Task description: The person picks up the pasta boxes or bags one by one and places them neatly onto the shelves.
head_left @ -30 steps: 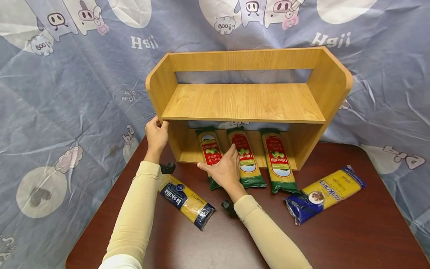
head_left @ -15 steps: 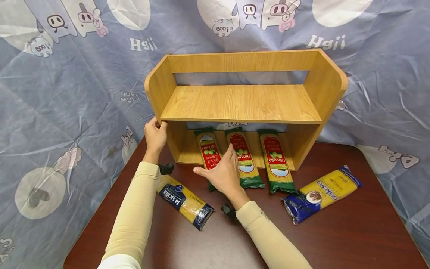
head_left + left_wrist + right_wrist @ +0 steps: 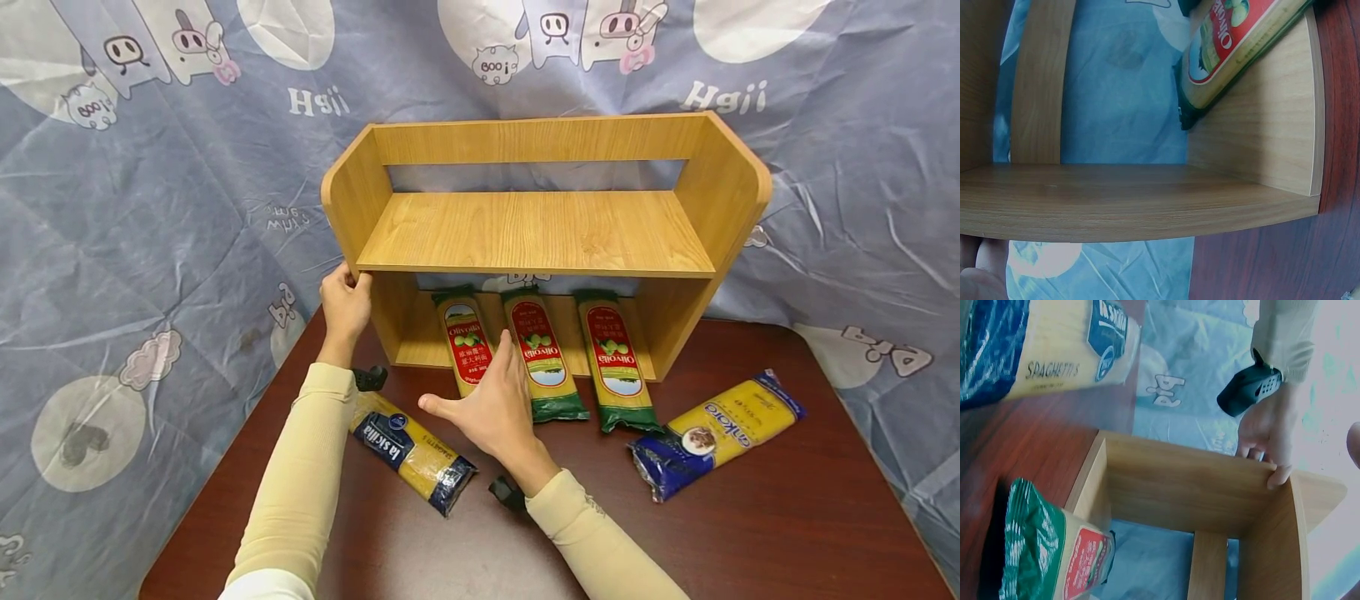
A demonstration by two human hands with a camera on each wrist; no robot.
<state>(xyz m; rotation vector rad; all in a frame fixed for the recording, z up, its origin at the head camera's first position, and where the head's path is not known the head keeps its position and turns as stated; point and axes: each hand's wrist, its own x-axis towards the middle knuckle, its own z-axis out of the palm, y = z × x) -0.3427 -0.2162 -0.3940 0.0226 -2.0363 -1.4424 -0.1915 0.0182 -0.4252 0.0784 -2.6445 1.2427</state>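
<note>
At the left end of the wooden shelf rack (image 3: 540, 233), the left hand (image 3: 347, 302) grips the front edge of the rack's left side panel, fingers curled round the board; the right wrist view shows the fingertips (image 3: 1277, 476) hooked over that edge. The rack stands at the far edge of the dark red-brown bench (image 3: 750, 517), its top shelf bare.

Near the bench's left edge a blue-and-yellow La Scilla spaghetti pack (image 3: 412, 448) lies slantwise, just beside the left forearm. To its right the right hand (image 3: 487, 406) hovers with fingers straight and thumb spread, its grip released, over the near end of the leftmost of three green-and-red Olivoila spaghetti packs (image 3: 467, 337). The other two (image 3: 542, 354) (image 3: 613, 358) lie parallel beside it, all three with far ends on the rack's bottom shelf and near ends jutting onto the bench.

Such a pack looks light and fairly stiff along its length, but the strands inside would likely snap if bent, and the film wrap is probably slippery; holding it round the middle seems safest.

Near the bench's right edge lies a blue-and-yellow Ankara pasta pack (image 3: 720, 432). A blue-grey cartoon-print cloth (image 3: 150, 208) hangs behind the rack.
</note>
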